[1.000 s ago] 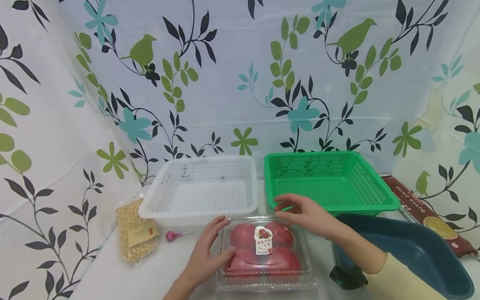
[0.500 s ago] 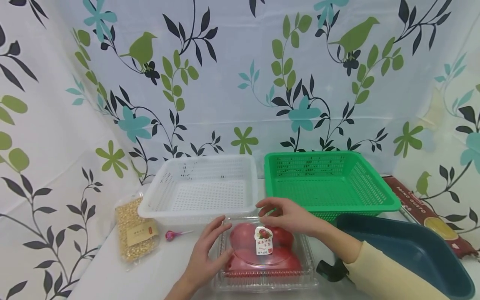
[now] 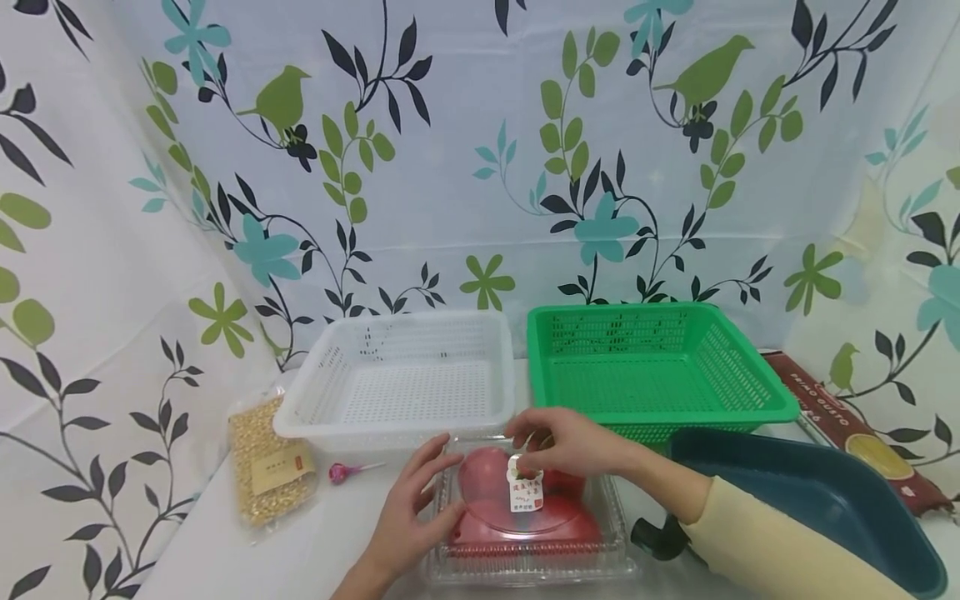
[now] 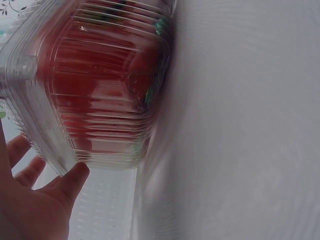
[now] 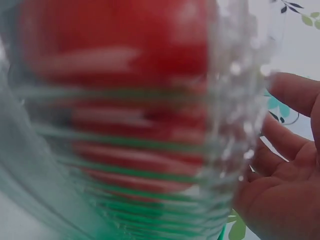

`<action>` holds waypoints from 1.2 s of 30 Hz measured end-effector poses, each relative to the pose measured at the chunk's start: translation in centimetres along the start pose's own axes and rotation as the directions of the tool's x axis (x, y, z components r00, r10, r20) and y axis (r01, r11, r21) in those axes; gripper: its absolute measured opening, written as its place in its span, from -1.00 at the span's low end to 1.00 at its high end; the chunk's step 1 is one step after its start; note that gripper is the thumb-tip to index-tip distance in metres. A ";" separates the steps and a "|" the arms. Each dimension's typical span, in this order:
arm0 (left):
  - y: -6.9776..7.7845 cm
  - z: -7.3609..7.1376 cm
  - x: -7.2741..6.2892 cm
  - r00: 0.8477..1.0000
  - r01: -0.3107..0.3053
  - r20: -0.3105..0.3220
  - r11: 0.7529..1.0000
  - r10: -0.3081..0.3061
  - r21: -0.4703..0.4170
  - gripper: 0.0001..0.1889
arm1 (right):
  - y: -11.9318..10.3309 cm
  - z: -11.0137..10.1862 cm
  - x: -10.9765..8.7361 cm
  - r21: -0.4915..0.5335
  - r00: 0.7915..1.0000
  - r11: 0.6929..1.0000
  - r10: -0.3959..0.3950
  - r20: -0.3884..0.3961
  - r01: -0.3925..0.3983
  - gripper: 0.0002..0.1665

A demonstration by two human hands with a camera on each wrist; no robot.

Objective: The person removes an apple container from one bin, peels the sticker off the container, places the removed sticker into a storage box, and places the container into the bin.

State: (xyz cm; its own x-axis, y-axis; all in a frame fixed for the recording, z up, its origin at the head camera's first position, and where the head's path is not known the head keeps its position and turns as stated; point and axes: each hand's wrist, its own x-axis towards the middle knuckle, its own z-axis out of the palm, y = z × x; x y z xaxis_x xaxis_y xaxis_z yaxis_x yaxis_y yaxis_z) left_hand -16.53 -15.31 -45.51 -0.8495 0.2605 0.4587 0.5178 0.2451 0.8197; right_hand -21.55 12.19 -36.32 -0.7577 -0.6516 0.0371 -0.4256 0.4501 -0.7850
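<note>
A clear plastic clamshell box (image 3: 615,533) with red tomatoes (image 3: 487,521) and a white label (image 3: 526,493) stands in the middle front of the head view. At its left side is my left hand (image 3: 408,508), fingers spread; the thumb reaches the box's rim, as the left wrist view also shows. My right hand (image 3: 573,443) lies over the box's far right part, fingers loosely bent, covering part of the lid and the label's top. Blurred tomatoes and ribbed plastic fill the right wrist view beside that hand (image 5: 285,175); whether it touches the lid I cannot tell.
Behind the box stand a white basket (image 3: 300,408) and a green basket (image 3: 780,404). A blue pan (image 3: 810,500) with a black handle (image 3: 660,537) is at right, beside a brown packet (image 3: 862,433). Leftward lie a bag of yellow kernels (image 3: 270,458) and a lollipop (image 3: 340,472).
My right hand has moved left and lower over the box, now covering the top of the label. The left hand has barely moved; the box stays in place.
</note>
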 end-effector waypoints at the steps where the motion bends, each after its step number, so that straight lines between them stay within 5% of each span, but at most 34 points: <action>1: -0.1 0.0 0.0 1.000 0.007 0.001 1.000 -0.007 0.001 -0.51 | 0.1 0.1 0.0 -0.021 1.000 1.000 -0.003 0.004 0.003 -0.57; 18: -0.3 -0.1 -0.2 1.000 0.015 0.001 1.000 -0.015 -0.005 -0.49 | -0.7 1.0 0.4 -0.238 1.000 0.971 0.005 -0.023 -0.010 -0.85; 36: -0.3 0.0 -0.1 1.000 0.026 -0.007 1.000 -0.026 -0.007 -0.49 | -0.3 1.2 0.3 -0.202 0.999 0.979 0.017 -0.043 -0.026 -0.88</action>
State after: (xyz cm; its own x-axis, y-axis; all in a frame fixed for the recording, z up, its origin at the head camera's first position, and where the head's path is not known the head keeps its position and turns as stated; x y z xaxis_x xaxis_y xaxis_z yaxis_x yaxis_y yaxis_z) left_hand -16.63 -15.40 -45.77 -0.8635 0.2478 0.4392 0.4945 0.2453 0.8338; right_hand -21.08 11.11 -36.86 -0.7855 -0.6168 0.0504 -0.4974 0.5808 -0.6445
